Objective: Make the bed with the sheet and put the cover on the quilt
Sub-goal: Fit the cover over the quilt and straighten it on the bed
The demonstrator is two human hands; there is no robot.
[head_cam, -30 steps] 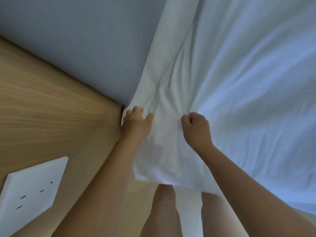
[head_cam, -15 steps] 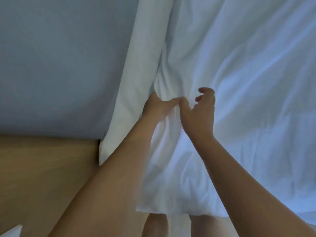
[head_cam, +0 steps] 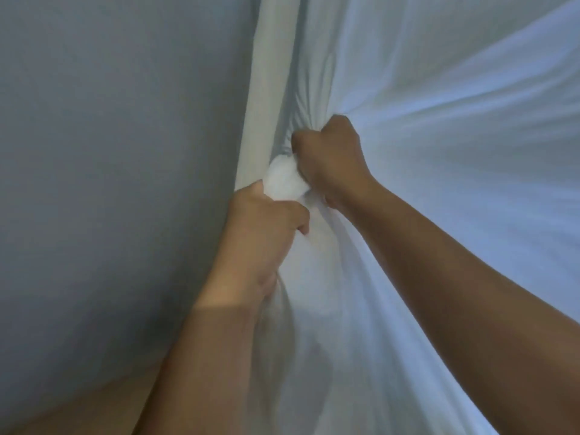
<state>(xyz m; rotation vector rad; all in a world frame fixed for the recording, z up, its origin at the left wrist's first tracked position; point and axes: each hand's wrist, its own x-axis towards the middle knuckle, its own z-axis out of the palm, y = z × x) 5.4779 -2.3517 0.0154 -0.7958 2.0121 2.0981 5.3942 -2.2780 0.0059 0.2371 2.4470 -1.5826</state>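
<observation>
A white sheet covers the bed across the right half of the view, with folds radiating from one bunched spot. My right hand is a closed fist gripping that bunch near the sheet's left edge. My left hand sits just below and to the left, fingers clenched on the same gathered cloth, a white wad showing between the two hands. Along the sheet's left side runs a pale vertical band, the mattress edge. No quilt or cover is in view.
A grey wall fills the left half, right against the mattress edge. A strip of light wooden panel shows at the bottom left. Both my forearms reach in from the bottom.
The view has shifted further along the wall and the wooden panel and socket plate dropped out. Both hands went from loosely pinching the sheet to clenched fists on a gathered bunch.
</observation>
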